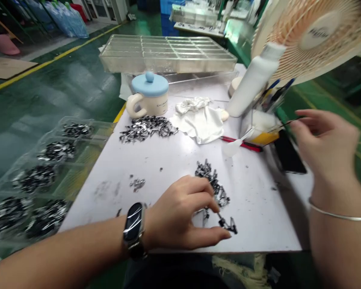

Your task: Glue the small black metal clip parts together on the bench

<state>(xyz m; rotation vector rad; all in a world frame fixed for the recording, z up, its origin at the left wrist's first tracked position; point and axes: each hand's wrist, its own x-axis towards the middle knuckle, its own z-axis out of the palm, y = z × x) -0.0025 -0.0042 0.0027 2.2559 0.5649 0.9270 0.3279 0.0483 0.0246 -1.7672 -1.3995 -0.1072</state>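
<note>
My left hand (188,214), a smart band (134,224) on its wrist, rests low over the white tabletop with thumb and fingers apart. Between thumb and fingertips lie small black, shiny clip-like parts (233,226); I see no firm grip on them. A loose pile of the same parts (212,178) reaches out just beyond the fingers. On the right, my right hand (325,140) is raised, thumb and index finger pinched on a thin dark stick-like tool (284,124). It is beside a white and yellow holder (258,126) with pens. The tool's exact kind is unclear.
A larger heap of parts (147,127) lies by a blue-lidded mug (150,96). White cloth (200,122), a red-black pen-like tool (251,147), a white bottle (255,78) and a phone (289,154) lie around. A compartment tray (87,154) flanks the left; a fan (313,40) stands right.
</note>
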